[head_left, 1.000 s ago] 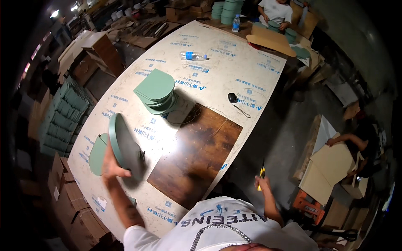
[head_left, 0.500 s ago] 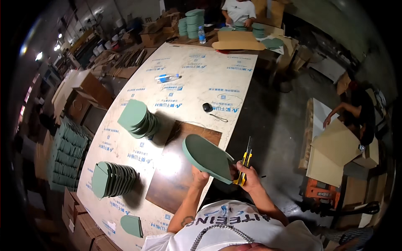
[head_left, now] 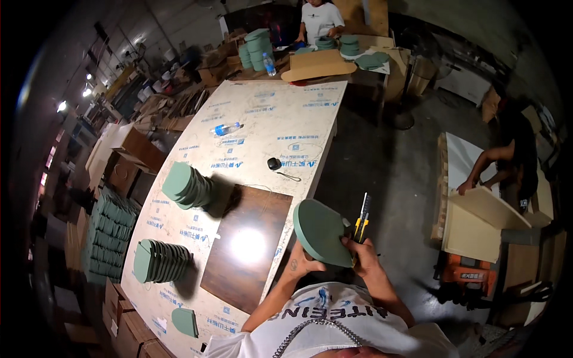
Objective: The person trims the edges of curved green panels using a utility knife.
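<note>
A green panel with a rounded end [head_left: 322, 232] is up off the table in front of my chest, tilted. My left hand [head_left: 304, 261] grips its lower left edge, with some fingers hidden behind it. My right hand [head_left: 365, 258] is closed around a yellow utility knife [head_left: 360, 230], its blade pointing up, and the thumb touches the panel's right edge. On the table to the left, a leaning stack of green panels [head_left: 186, 186] stands beyond a second fanned stack [head_left: 161, 261]. One small green piece [head_left: 185, 322] lies near the table's close corner.
The printed white table [head_left: 250, 107] carries a brown board [head_left: 248, 244], a plastic bottle [head_left: 227, 129] and a black tape measure or similar item with a strap [head_left: 274, 164]. Co-workers stand at the far end and at right, where one handles cardboard [head_left: 486, 209]. An orange pallet jack [head_left: 468, 275] stands nearby.
Both hands have carried the panel to the right, off the brown board, and tilted it more upright. The knife has moved slightly right with it. The right co-worker has raised a cardboard sheet.
</note>
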A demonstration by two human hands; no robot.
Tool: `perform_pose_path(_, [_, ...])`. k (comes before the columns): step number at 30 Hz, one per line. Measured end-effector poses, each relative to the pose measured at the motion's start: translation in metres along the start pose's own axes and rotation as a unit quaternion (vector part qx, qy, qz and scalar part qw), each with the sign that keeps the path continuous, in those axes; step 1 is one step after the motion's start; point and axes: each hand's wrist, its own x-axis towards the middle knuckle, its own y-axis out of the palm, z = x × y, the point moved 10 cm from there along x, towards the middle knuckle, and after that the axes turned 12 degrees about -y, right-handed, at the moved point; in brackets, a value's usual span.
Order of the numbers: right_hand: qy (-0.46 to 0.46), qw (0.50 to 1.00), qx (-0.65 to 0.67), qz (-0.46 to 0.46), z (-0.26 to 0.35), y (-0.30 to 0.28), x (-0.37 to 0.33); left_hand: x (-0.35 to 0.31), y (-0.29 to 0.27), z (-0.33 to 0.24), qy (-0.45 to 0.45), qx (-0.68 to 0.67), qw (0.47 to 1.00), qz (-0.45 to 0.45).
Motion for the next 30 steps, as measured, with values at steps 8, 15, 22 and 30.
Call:
perform_pose_path(8, [-0.159,0.977,-0.131,-0.053,0.083,-0.103,0.01,0.017,0.033,0.008,-0.166,-0.212,0.961,-0.07])
perform_pose_path(15, [-0.234,0.956,-0.164,-0.073,0.135,-0.139,0.027,0.036,0.07,0.024,-0.283,-0.165,0.944,-0.023])
perform_pose_path(22, [-0.216,0.968,-0.078,-0.1,0.135,-0.142,0.076,0.089,0.063,0.038,-0.315,-0.083,0.945,-0.014])
perform_pose_path(30, [-0.166,0.972,-0.077,-0.151,0.172,-0.132,0.181,0.202,0.044,0.057,-0.335,-0.116,0.935,-0.028])
